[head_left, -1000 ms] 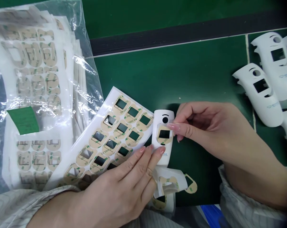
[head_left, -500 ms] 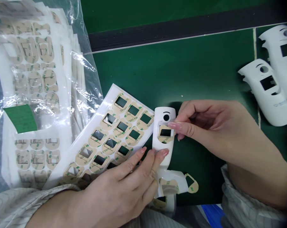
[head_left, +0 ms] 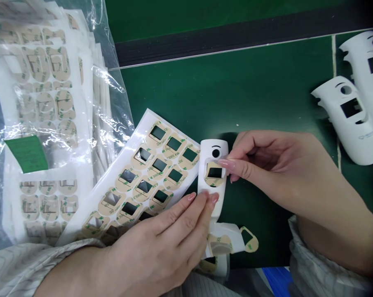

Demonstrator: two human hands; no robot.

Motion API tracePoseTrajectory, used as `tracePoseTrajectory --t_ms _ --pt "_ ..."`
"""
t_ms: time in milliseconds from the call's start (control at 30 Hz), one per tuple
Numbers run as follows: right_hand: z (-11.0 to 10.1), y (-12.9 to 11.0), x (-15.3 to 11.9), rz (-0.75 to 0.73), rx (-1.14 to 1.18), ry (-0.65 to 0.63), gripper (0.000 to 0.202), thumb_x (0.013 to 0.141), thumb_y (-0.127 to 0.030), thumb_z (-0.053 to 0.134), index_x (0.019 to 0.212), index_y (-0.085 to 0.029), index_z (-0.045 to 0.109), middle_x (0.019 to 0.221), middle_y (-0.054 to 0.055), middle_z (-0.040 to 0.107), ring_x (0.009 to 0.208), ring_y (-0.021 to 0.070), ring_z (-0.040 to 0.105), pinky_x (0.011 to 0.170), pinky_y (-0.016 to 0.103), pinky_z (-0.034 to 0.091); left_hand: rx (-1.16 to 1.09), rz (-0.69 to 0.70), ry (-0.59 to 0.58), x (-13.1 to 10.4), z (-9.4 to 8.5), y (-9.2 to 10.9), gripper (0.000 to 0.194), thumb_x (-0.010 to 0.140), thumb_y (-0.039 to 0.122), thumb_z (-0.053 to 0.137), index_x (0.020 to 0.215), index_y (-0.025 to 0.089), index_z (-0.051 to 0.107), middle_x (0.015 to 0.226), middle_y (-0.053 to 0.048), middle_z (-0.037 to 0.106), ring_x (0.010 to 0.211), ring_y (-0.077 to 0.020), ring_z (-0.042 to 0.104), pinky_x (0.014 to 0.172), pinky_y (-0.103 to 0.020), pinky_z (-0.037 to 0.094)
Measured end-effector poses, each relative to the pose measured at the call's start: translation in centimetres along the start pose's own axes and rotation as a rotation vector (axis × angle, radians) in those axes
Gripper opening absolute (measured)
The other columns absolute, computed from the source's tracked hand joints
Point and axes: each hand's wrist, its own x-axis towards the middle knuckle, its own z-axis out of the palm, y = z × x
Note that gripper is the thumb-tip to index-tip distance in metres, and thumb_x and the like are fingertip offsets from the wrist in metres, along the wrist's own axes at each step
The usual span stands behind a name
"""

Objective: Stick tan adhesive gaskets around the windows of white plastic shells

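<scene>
A white plastic housing [head_left: 217, 205] lies upright in front of me, with a round dark hole near its top. In its recess sits a tan adhesive sticker [head_left: 213, 180] with green print and a rectangular window. The fingers of my left hand [head_left: 170, 235] press together over the housing's lower part; its thumb is hidden. My right hand [head_left: 266, 165] pinches thumb against forefinger at the sticker's upper right corner, over the housing's edge. Beside the housing lies a sheet of adhesive stickers [head_left: 157, 175], partly under my left hand.
A clear plastic bag [head_left: 120, 103] holding stacked sticker sheets [head_left: 84, 165] and a green label [head_left: 27, 154] takes up the left. More white housings [head_left: 356, 136] lie at the right. A backing piece [head_left: 232, 235] with a loose sticker [head_left: 250, 240] lies below the held housing.
My left fingers have shifted slightly right and up on the housing. My right hand stays nearly still at the sticker's corner.
</scene>
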Motion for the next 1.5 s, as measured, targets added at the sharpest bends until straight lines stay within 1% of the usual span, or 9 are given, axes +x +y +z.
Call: tracePoseTrajectory --t_ms 133,433,600,700,900,1067,1200,1333,1500 --pt "0.0 -0.1 -0.1 -0.013 0.002 0.003 0.027 0.070 -0.042 0.080 0.063 -0.021 0.064 0.061 -0.001 0.066 0.053 0.0113 0.060 0.050 0.023 0.049 0.006 0.004 0.002 0.4 0.0 -0.2 0.052 0.092 0.018 0.037 0.137 -0.007 0.043 0.142 -0.023 0.045 0.138 -0.0387 0.035 0.122 -0.049 0.014" --pt "0.0 0.1 -0.1 -0.027 0.005 0.002 0.026 0.071 -0.040 0.079 0.063 -0.021 0.064 0.061 -0.002 0.065 0.054 0.0099 0.058 0.050 0.021 0.048 -0.055 -0.008 0.008 0.8 -0.3 -0.7 0.046 0.094 0.016 0.037 0.133 -0.004 0.049 0.137 -0.019 0.049 0.138 -0.0415 0.034 0.120 -0.049 0.016" --pt "0.1 0.1 0.1 -0.018 -0.009 0.000 0.027 0.071 -0.041 0.079 0.062 -0.021 0.064 0.059 -0.002 0.065 0.052 0.0098 0.058 0.049 0.021 0.048 -0.097 -0.019 0.035 1.0 -0.2 -1.0 0.037 0.095 0.016 0.038 0.120 0.003 0.061 0.134 -0.015 0.052 0.135 -0.0423 0.039 0.118 -0.051 0.020" --pt "0.2 0.2 0.1 -0.044 -0.022 0.016 0.027 0.071 -0.042 0.078 0.063 -0.021 0.064 0.059 -0.002 0.065 0.051 0.0098 0.058 0.048 0.021 0.048 -0.088 -0.029 0.036 1.0 -0.2 -0.9 0.035 0.095 0.015 0.038 0.115 0.005 0.065 0.131 -0.013 0.054 0.133 -0.0421 0.042 0.117 -0.051 0.022" --pt "0.1 0.4 0.0 -0.071 -0.053 0.023 0.028 0.074 -0.045 0.075 0.064 -0.021 0.065 0.060 -0.001 0.065 0.052 0.0107 0.060 0.048 0.021 0.049 -0.072 -0.021 0.019 1.2 -0.2 -0.8 0.039 0.095 0.015 0.038 0.123 0.002 0.061 0.133 -0.014 0.051 0.134 -0.0416 0.040 0.120 -0.051 0.018" --pt "0.2 0.5 0.0 -0.107 -0.091 0.037 0.030 0.076 -0.046 0.072 0.063 -0.020 0.065 0.058 -0.001 0.064 0.049 0.0103 0.059 0.045 0.021 0.047 -0.084 -0.005 0.027 1.3 -0.3 -1.1 0.037 0.094 0.016 0.040 0.119 0.005 0.065 0.127 -0.011 0.053 0.133 -0.0430 0.041 0.118 -0.050 0.024" --pt "0.3 0.4 0.0 -0.113 -0.117 0.053 0.032 0.076 -0.047 0.072 0.063 -0.019 0.065 0.056 0.000 0.063 0.047 0.0096 0.058 0.043 0.020 0.046 -0.082 0.002 0.023 1.3 -0.5 -1.2 0.035 0.094 0.018 0.042 0.117 0.007 0.066 0.128 -0.011 0.053 0.133 -0.0431 0.041 0.117 -0.049 0.027" --pt "0.4 0.5 0.0 -0.112 -0.118 0.069 0.030 0.074 -0.045 0.074 0.063 -0.019 0.065 0.055 -0.002 0.063 0.046 0.0084 0.057 0.043 0.017 0.045 -0.083 0.003 0.030 1.3 -0.4 -1.3 0.036 0.094 0.018 0.042 0.118 0.006 0.065 0.130 -0.012 0.052 0.133 -0.0440 0.040 0.117 -0.050 0.027" --pt "0.5 0.6 0.0 -0.125 -0.126 0.087 0.025 0.075 -0.042 0.073 0.066 -0.020 0.066 0.057 -0.003 0.065 0.046 0.0078 0.058 0.043 0.015 0.045 -0.083 0.002 0.033 1.3 -0.4 -1.3 0.038 0.094 0.018 0.041 0.123 0.004 0.063 0.130 -0.012 0.052 0.133 -0.0448 0.040 0.116 -0.050 0.029"
